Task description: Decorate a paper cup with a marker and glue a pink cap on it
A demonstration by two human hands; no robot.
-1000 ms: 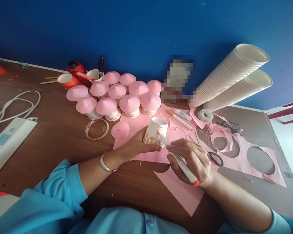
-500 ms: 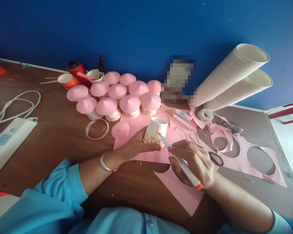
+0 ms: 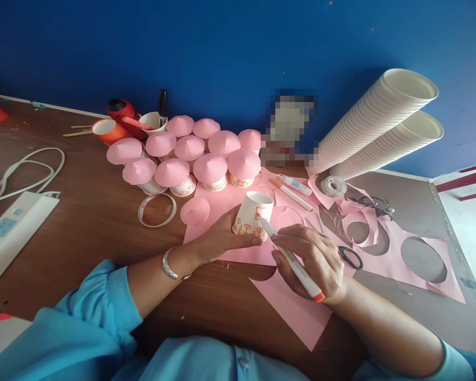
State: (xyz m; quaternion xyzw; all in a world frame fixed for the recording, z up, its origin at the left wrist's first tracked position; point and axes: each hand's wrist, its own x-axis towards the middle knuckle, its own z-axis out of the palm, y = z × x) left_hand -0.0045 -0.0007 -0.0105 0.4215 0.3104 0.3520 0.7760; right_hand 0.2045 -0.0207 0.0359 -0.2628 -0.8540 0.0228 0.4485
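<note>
My left hand [image 3: 226, 235] is closed around a white paper cup [image 3: 249, 214], which bears yellow and orange flower drawings along its lower part and a small red-orange square outline higher up. In my right hand [image 3: 313, 259] is a white marker pen [image 3: 297, 267] with an orange-red end. Its tip is at the square on the cup's side. Beneath lies pink paper [image 3: 230, 255]. Left of the cup rests a small pink paper cone [image 3: 195, 211]. Behind stand several decorated cups with pink cone tops [image 3: 210, 168].
Two tall stacks of paper cups [image 3: 376, 116] lean at the back right. Nearby lie clear tape [image 3: 333, 186], a glue bottle [image 3: 296, 184], an orange-capped marker [image 3: 291, 194], scissors [image 3: 350, 257] and cut pink scraps [image 3: 396, 259]. A tape ring [image 3: 157, 210] and a power strip [image 3: 19, 233] are left.
The marker tip has shifted slightly upward along the cup, and the red-orange square outline shows more strokes. My left hand keeps its hold on the cup.
</note>
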